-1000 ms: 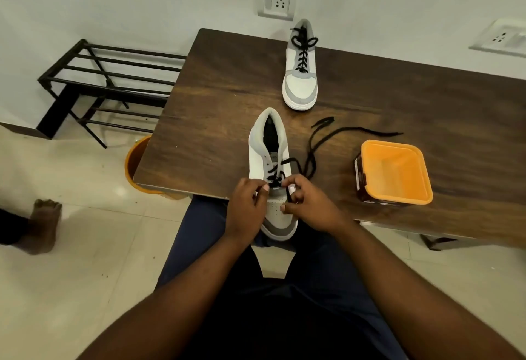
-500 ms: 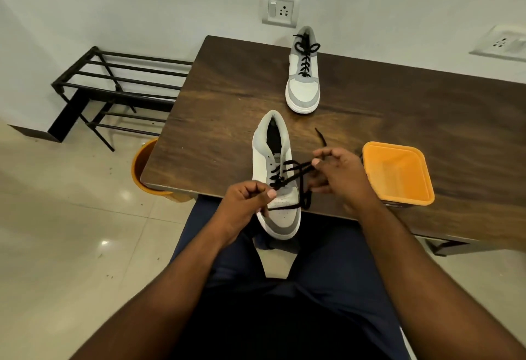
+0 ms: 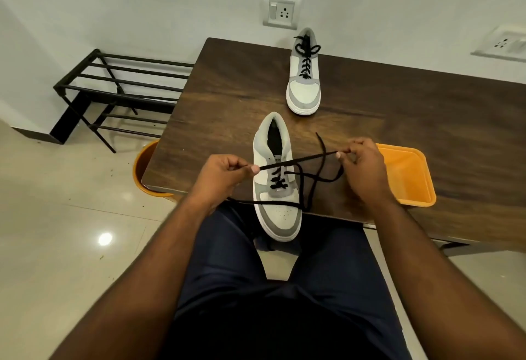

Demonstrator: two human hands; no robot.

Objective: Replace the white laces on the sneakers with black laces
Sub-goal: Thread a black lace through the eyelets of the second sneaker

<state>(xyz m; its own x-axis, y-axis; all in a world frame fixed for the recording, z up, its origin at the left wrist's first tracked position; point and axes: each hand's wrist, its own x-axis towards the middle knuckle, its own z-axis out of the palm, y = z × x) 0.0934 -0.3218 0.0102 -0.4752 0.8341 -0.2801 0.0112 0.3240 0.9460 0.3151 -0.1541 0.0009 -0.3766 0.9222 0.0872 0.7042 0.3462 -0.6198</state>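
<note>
No words or numbers can be read here. The near sneaker [image 3: 277, 177] has a small dark tag on its tongue with tiny letters, just above the black lace [image 3: 299, 163], but they are too small and blurry to make out. The far sneaker [image 3: 304, 74], farther back from the near sneaker, shows no writing at all.

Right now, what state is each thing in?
Near sneaker: partly laced, toe overhanging the table edge.
Far sneaker: fully laced, bow tied.
Black lace: stretched between both hands.
Left hand: pinching the lace.
Right hand: pinching the lace.
Orange container: open.
</note>
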